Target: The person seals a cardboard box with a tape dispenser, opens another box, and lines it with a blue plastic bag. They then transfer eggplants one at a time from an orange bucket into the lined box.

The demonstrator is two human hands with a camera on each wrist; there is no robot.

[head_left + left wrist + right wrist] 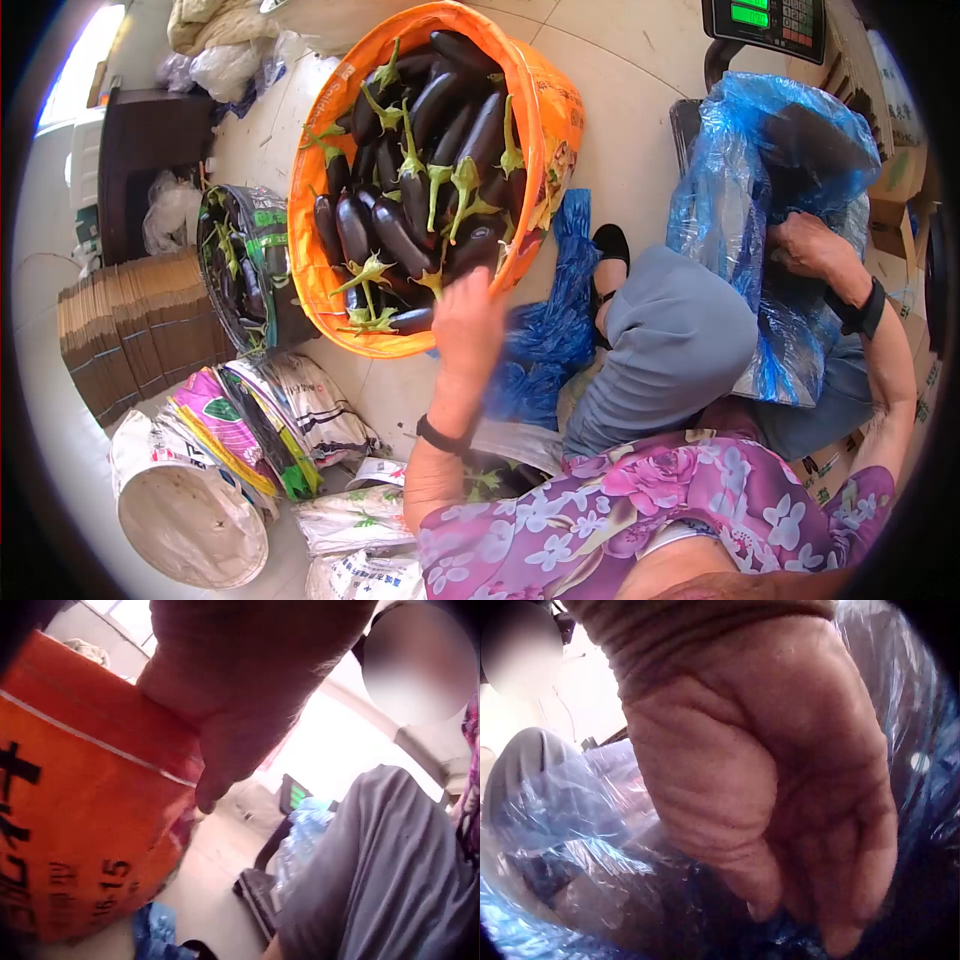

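Note:
My left hand reaches over the near rim of an orange woven sack filled with dark purple eggplants. Its fingertips lie right at an eggplant by the rim, and I cannot tell whether they grip it. In the left wrist view the thumb hangs beside the sack's outer wall while the fingers are hidden. My right hand is inside the mouth of a blue plastic bag, fingers pointing down and loosely bent, with nothing seen between them. Something dark shows through that bag's film.
A scale display glows green at the top right. Crumpled blue plastic lies between the sack and the person's knee. To the left are a smaller bag of eggplants, stacked flat cardboard and a white bucket.

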